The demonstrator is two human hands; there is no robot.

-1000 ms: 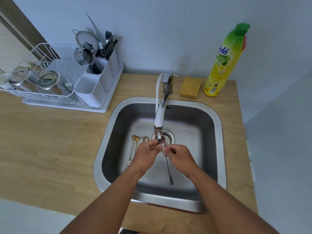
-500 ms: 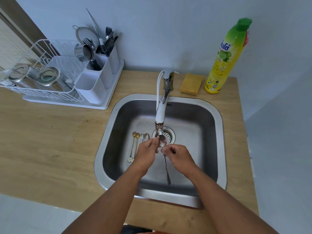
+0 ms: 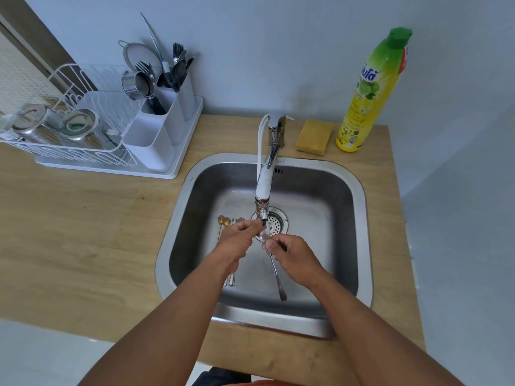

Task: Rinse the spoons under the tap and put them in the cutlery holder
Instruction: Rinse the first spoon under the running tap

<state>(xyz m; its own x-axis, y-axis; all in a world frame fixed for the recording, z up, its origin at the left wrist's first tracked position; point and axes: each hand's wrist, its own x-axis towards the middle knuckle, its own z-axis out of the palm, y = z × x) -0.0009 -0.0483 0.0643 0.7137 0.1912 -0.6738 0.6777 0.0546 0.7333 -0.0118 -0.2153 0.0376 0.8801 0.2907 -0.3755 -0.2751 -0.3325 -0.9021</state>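
A silver spoon is held under the tap, its bowl right below the spout and its handle pointing toward me. My right hand pinches the spoon's neck. My left hand has its fingertips on the spoon's bowl. Several more spoons, two gold and others silver, lie on the sink floor to the left, partly hidden by my left hand. The white cutlery holder stands at the dish rack's right end, holding forks and spoons.
The steel sink is set in a wooden counter. A white dish rack with metal lids stands at back left. A yellow sponge and a dish-soap bottle stand behind the sink.
Both hands stay under the spout with the spoon. The right hand's fingers have shifted slightly along the neck. The camera view rose a little.
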